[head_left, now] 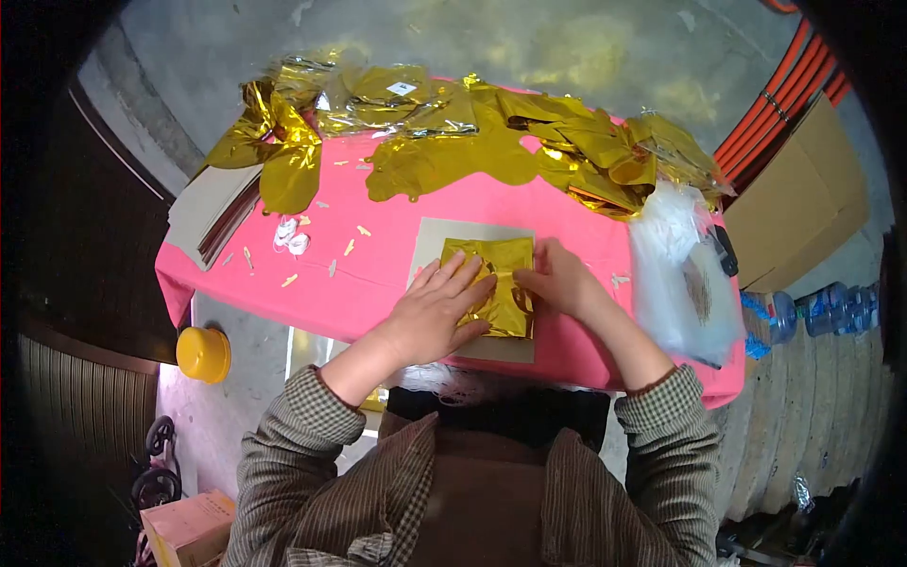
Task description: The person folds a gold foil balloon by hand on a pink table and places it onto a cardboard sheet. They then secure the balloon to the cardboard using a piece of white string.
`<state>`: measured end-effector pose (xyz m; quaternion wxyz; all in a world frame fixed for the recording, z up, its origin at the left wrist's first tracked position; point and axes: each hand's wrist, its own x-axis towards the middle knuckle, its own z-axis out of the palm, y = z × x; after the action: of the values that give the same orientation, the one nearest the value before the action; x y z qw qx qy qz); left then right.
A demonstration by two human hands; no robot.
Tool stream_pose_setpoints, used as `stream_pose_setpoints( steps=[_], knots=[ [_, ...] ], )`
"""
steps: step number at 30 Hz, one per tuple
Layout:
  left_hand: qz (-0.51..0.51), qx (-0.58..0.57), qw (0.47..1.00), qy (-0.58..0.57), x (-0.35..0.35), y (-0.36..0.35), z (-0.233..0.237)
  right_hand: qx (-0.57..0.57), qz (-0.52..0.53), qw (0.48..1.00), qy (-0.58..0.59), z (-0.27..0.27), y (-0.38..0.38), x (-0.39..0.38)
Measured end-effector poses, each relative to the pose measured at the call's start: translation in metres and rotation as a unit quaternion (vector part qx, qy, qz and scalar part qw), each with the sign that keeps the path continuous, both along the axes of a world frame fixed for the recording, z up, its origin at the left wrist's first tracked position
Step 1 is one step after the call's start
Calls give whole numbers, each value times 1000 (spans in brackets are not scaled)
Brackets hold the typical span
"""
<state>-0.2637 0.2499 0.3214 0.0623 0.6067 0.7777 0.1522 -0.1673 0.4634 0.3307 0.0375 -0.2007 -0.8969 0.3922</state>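
Observation:
A folded gold foil piece (499, 274) lies on a grey card sheet (444, 238) in the middle of the pink table (378, 293). My left hand (435, 310) rests flat on the foil's left half, fingers spread and pointing up to the right. At the foil's right edge, my right hand (559, 279) pinches the foil with curled fingers. Both hands press the foil against the card.
Heaps of gold foil (444, 132) cover the table's far edge. A stack of grey cards (213, 208) sits at the left end, clear plastic bags (685, 265) at the right. Small paper scraps (331, 250) dot the cloth. A yellow tub (203, 354) stands on the floor at left, cardboard (794, 203) at right.

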Motion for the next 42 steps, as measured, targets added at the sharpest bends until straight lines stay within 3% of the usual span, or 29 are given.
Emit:
stream_pose_setpoints(
  steps=[1, 3, 4, 6, 9, 18, 32, 42],
  knots=[
    [-1, -2, 1000, -1, 0, 0, 1, -2, -1, 1000, -1, 12, -2, 4],
    [-2, 0, 1000, -4, 0, 0, 2, 131, -15, 990, -40, 29, -6, 11],
    [-2, -1, 1000, -6, 0, 0, 2, 130, -14, 991, -42, 20, -6, 13],
    [2, -10, 1000, 0, 0, 1, 2, 264, 114, 932, 221, -5, -8, 18],
    [1, -15, 1000, 5, 1, 1, 3, 310, 160, 920, 179, -7, -27, 18],
    [1, -21, 1000, -2, 1, 0, 5, 284, 162, 943, 53, -27, -27, 19],
    [-21, -28, 999, 25, -34, 8, 4, 293, 155, 943, 32, -25, -27, 19],
    [-55, -58, 997, -6, -47, 0, 6, 264, 207, 942, 7, -12, -10, 26]
  ],
)
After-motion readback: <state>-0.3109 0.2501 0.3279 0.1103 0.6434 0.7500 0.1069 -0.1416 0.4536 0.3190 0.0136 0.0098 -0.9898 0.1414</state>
